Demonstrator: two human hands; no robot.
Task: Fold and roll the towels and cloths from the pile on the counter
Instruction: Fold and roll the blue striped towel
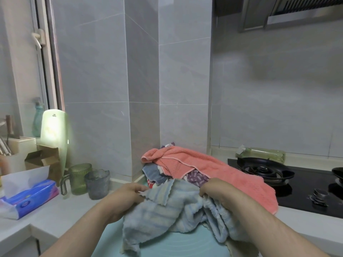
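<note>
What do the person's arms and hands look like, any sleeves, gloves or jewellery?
Both arms are bare as far as the picture reaches, with no sleeves in view. The left hand and the right hand wear no gloves, and no watch, bracelet or ring shows.

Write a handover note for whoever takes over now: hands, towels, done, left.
Hands: left hand pinches the blue towel by its left edge; right hand grips its bunched right side.
The towel hangs crumpled over the mat.
The pile sits behind on the counter, pink towel on top.
Done: nothing folded or rolled in view.
Left: this towel, then the pile.
</note>
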